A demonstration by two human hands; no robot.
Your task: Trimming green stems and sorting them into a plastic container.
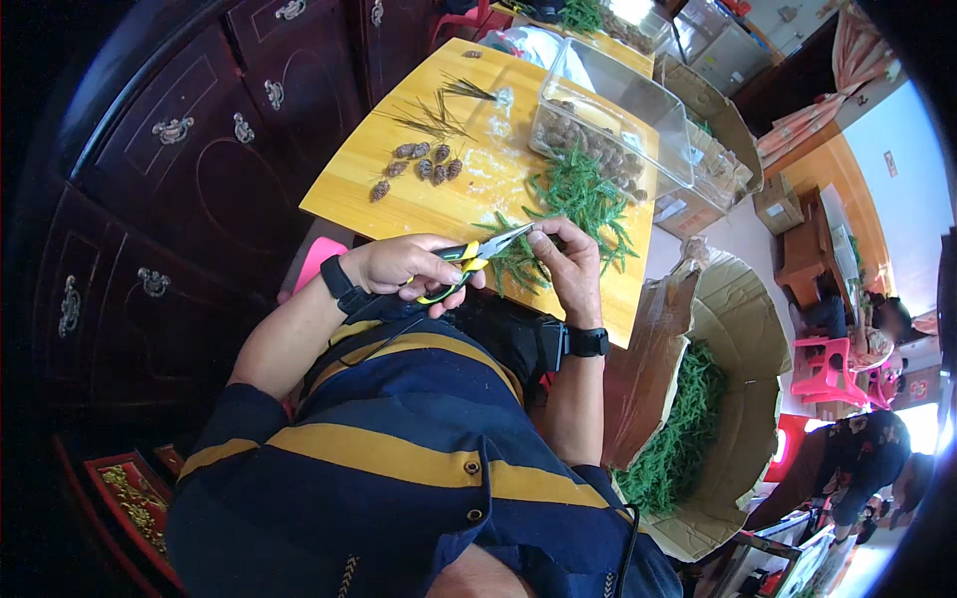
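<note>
"What's in the left hand (424, 269)?"
"Pliers (473, 255) — gripped by the handles, near the edge of the table (344, 179)."
"And the right hand (572, 261)?"
"At the pliers' tips, fingers bent; whether they pinch anything, I can't tell."
"The greenery (586, 199)?"
"On the table — beside the right hand, pine cones (440, 173) to its left."

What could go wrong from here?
1. Pinch: the pliers in the left hand point at the right hand's fingertips, so a slip could nip them.
2. Spill: green sprigs lie near the table's edge; a forearm might sweep some off.
3. Roll: loose cones could scatter if bumped.
</note>
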